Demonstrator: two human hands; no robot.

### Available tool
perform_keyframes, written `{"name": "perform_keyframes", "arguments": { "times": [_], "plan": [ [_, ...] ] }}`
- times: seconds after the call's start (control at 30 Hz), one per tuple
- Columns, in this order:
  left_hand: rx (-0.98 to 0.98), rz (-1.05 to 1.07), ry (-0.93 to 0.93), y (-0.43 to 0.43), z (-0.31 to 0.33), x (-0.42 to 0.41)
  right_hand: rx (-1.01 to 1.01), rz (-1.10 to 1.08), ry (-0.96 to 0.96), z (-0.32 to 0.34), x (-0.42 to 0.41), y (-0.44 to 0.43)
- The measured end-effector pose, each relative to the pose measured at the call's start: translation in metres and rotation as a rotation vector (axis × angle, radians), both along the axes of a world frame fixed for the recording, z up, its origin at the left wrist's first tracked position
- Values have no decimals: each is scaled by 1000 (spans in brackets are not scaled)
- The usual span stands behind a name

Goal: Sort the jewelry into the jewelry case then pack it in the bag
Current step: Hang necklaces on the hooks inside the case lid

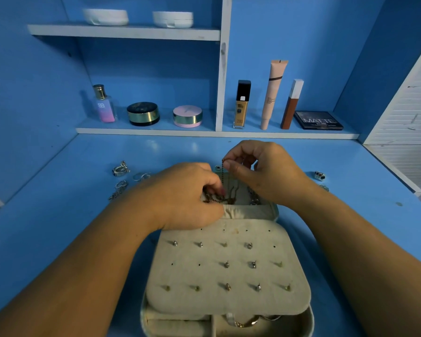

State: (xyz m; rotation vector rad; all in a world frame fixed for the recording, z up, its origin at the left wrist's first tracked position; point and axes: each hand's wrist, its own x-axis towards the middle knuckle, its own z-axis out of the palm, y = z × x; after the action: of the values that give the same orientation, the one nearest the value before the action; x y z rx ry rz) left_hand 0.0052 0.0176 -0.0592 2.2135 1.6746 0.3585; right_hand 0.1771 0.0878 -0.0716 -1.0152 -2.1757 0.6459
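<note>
An open beige jewelry case point(229, 300) lies in front of me on the blue desk. Its padded flap point(185, 268) carries several stud earrings. In the upright lid hangs a dark beaded chain point(222, 177). My right hand point(260, 171) pinches the chain's top end at the lid's upper edge. My left hand point(182, 195) pinches the lower part of the chain at the lid's pocket point(248, 211). Loose silver rings point(120, 169) and a silver chain point(118, 189) lie on the desk to the left. Another ring point(320, 175) lies to the right. No bag is in view.
A shelf at the back holds a perfume bottle point(103, 104), two round compacts point(143, 113), foundation tubes point(274, 93) and a palette point(319, 120). Two white bowls point(105, 17) sit on the upper shelf. A white slatted panel point(404, 122) stands at the right.
</note>
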Motion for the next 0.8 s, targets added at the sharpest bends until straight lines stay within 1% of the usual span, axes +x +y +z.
{"name": "perform_keyframes", "arguments": {
  "times": [0.13, 0.3, 0.37, 0.5, 0.67, 0.8],
  "plan": [
    [-5, 24, -1, 0, -1, 0, 11, 15, 3, -2, -1, 0],
    [-78, 49, -46, 3, 0, -6, 16, 29, -16, -3, -3, 1],
    [-62, 59, -51, 4, -1, -10, 8, 28, -36, -4, -3, 2],
    [9, 61, -18, 6, -4, -12, 31, 5, -116, -9, -4, 6],
    [-18, 53, 17, 6, -6, -12, 77, -51, -211, -11, -6, 8],
    [10, 66, 1, 6, -6, -10, 134, -41, -260, -15, -11, 9]
  ]
}}
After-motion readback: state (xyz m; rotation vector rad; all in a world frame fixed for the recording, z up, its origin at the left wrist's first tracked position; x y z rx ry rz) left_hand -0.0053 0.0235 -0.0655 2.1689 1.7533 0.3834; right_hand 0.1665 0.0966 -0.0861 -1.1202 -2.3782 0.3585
